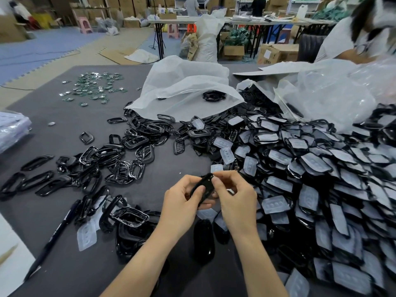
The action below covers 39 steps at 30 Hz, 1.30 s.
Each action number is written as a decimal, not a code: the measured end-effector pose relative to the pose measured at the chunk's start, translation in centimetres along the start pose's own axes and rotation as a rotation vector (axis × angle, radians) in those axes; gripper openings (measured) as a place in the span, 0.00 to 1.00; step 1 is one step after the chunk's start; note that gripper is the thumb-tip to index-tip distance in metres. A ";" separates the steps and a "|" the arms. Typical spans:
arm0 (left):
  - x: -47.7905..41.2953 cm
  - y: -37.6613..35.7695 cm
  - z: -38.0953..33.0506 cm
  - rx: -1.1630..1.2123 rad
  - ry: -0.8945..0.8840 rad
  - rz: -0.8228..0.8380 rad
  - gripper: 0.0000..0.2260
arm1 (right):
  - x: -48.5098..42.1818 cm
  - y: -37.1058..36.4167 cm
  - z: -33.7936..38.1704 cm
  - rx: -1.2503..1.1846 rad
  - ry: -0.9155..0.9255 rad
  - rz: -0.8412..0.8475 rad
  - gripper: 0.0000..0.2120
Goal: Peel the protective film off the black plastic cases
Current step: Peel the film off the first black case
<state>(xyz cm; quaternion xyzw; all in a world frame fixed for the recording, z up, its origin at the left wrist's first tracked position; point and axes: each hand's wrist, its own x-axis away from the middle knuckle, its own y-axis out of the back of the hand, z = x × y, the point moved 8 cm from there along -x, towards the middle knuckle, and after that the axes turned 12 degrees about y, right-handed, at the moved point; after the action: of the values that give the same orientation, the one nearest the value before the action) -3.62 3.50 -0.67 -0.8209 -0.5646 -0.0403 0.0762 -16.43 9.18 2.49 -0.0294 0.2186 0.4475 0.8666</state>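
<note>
Black plastic case (205, 186), low centre of frame, is held between both hands just above the grey counter (171, 161). The left hand (182, 199) wraps it from below, fingers curled round the lower edge and thumb on top; I judge this a steadying grip so the part cannot twist. The right hand (234, 198) has a fine pinching grip, thumb and forefinger closed on the case's upper end, probably picking at a film edge. No film is discernible on this piece. The case lies directly between the two grips and touches both.

Lower left: loose peeled films (86, 234) and a pen (53, 236).
Right: heap of filmed cases (321, 179), just beside the right hand, apparently the supply.
Mid left: bare glossy frames (120, 151), kept apart from the heap.
Upper centre: white bag (188, 86).
Upper left: green circuit boards (94, 86).
</note>
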 end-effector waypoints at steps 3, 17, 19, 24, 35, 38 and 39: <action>-0.4 0.7 0.2 0.095 0.046 -0.026 0.05 | -0.4 1.2 0.0 0.104 0.017 -0.088 0.06; -0.3 0.9 -0.1 0.234 0.107 0.018 0.03 | -10.7 -2.2 -1.2 0.934 0.052 0.398 0.08; -0.2 0.9 -0.1 0.228 0.100 0.012 0.04 | -10.6 -2.8 -2.0 1.005 0.066 0.460 0.06; -0.2 0.9 -0.1 0.231 0.098 0.010 0.04 | -10.6 -3.0 -2.4 1.209 0.109 0.423 0.09; -0.2 1.1 0.0 0.301 0.115 -0.026 0.04 | -6.7 0.3 0.8 -0.167 -0.136 -0.067 0.05; 0.0 0.9 -0.1 0.291 0.113 -0.030 0.04 | -3.5 -0.3 -1.1 -0.574 -0.390 -0.109 0.04; 0.1 0.9 -0.2 0.283 0.112 -0.027 0.04 | -2.8 -0.5 -1.6 -0.651 -0.430 -0.116 0.05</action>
<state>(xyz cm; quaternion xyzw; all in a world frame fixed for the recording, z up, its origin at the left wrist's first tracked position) -2.80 3.23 -0.56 -0.7909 -0.5704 -0.0070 0.2217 -18.01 6.29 2.14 -0.2205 -0.1232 0.4398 0.8618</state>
